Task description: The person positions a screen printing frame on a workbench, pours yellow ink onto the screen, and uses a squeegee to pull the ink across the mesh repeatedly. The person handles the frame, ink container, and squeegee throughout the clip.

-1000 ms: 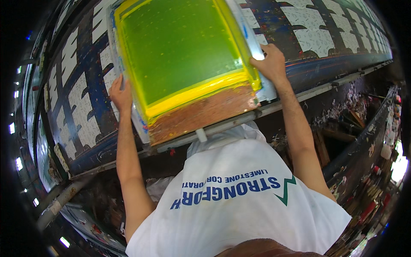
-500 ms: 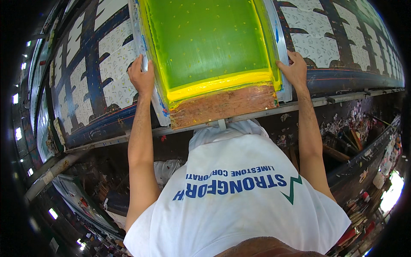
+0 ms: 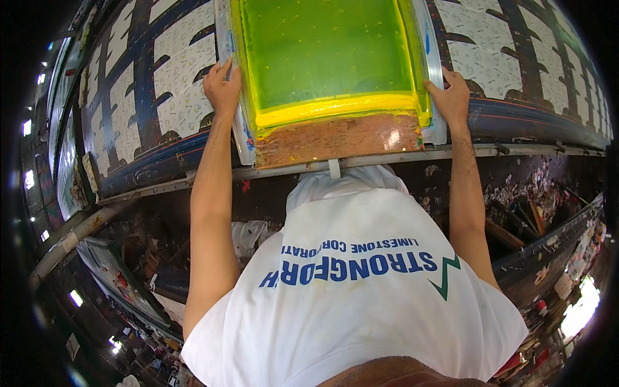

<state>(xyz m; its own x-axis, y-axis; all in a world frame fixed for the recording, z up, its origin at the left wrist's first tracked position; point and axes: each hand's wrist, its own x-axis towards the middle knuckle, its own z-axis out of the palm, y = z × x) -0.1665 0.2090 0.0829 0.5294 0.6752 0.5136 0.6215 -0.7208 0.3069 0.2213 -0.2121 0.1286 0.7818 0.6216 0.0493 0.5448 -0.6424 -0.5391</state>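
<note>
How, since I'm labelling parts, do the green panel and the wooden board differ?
The green panel is bright and speckled; the wooden board is brown and worn. The green panel fills a large area; the wooden board is a narrow strip. Both adjoin the yellow band.

looks smooth and glossy on the green rectangular screen point(image 3: 325, 55); shows shiny-patched wood on the brown oblong strip point(image 3: 322, 142), matt cloth on the white shirt point(image 3: 380, 316).

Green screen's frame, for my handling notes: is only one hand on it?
No: the left hand and right hand hold opposite sides of the frame.
</note>
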